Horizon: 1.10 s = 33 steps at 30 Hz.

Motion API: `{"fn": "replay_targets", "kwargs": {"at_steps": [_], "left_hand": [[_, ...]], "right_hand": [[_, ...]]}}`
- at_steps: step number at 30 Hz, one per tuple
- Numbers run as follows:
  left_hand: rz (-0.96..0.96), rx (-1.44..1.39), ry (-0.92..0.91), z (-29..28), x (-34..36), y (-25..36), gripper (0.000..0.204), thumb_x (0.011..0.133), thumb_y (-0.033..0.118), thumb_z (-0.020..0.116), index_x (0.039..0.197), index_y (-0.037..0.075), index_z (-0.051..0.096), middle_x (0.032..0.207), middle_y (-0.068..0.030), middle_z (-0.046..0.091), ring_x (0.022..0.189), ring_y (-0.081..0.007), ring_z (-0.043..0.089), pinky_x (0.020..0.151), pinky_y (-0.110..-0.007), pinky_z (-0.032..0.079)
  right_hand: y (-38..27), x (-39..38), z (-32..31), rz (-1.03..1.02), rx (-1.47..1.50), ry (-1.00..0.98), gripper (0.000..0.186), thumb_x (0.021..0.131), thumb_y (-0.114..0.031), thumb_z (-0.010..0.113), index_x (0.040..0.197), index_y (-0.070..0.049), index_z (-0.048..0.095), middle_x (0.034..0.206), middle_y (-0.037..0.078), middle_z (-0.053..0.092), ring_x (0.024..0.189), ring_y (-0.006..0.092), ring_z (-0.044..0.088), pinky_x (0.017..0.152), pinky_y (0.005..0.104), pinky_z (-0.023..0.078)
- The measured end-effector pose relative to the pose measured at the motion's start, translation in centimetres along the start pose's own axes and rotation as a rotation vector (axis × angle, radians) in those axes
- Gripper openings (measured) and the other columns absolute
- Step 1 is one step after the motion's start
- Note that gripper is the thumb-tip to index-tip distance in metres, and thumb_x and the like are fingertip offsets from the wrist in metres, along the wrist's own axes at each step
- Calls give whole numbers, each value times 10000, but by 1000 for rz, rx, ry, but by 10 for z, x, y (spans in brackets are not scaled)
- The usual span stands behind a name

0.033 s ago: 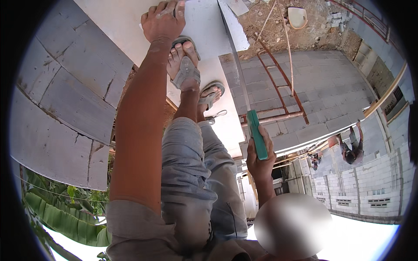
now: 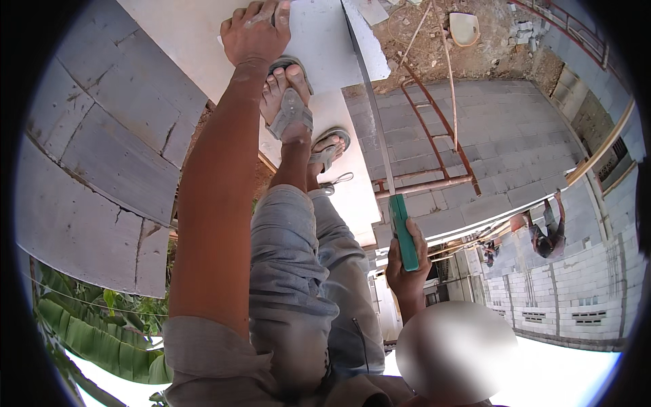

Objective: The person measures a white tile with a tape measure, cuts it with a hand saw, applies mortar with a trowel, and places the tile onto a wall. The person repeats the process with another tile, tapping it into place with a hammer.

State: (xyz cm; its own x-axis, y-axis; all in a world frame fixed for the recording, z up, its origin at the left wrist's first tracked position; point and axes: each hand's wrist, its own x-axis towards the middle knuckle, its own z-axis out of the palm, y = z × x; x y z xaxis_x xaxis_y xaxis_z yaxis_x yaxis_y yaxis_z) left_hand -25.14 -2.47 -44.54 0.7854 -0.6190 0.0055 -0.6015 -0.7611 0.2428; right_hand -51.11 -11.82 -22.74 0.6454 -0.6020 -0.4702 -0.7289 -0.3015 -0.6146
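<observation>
Left hand [image 2: 254, 32] on block [image 2: 319, 41], saw [image 2: 380, 142] to its right, sandalled foot [image 2: 288, 108] on block

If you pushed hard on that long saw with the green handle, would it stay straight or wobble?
The saw would probably wobble sideways: its blade looks long and very thin. It seems light enough, since the right hand alone holds it by the green handle. The white block under the left hand looks thick and probably wouldn't bend.
</observation>
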Motion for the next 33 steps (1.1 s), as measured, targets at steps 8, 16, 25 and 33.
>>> {"fn": "replay_targets", "kwargs": {"at_steps": [8, 16, 25, 33], "left_hand": [[-12, -18, -2, 9, 17, 11, 197, 849, 260, 589, 926, 113, 695, 895, -68, 667, 888, -277, 615, 787, -439, 453], [-23, -1, -15, 3, 3, 3, 204, 849, 261, 585, 932, 107, 690, 881, -65, 662, 855, -284, 615, 775, -431, 456], [11, -21, 3, 13, -2, 18, 200, 868, 261, 571, 910, 108, 692, 887, -70, 667, 849, -286, 618, 771, -437, 455], [-6, -24, -5, 4, 11, 7, 201, 855, 265, 586, 920, 107, 692, 881, -66, 667, 857, -280, 619, 771, -436, 456]], "right_hand": [[-15, 104, 42, 144, 52, 11, 413, 908, -136, 637, 1305, -125, 521, 1099, 209, 658, 838, 397, 677, 667, 420, 563], [-11, -92, -50, 127, 30, -86, 450, 903, -88, 632, 1322, -25, 482, 1223, 239, 612, 1077, 352, 653, 840, 399, 587], [-6, 30, 23, 208, -60, -21, 465, 904, -170, 655, 1340, -117, 501, 1148, 179, 657, 930, 321, 701, 721, 395, 582], [-11, 12, -1, 104, -31, 4, 398, 915, -119, 625, 1289, -40, 514, 1134, 230, 655, 926, 331, 706, 718, 388, 590]]}}
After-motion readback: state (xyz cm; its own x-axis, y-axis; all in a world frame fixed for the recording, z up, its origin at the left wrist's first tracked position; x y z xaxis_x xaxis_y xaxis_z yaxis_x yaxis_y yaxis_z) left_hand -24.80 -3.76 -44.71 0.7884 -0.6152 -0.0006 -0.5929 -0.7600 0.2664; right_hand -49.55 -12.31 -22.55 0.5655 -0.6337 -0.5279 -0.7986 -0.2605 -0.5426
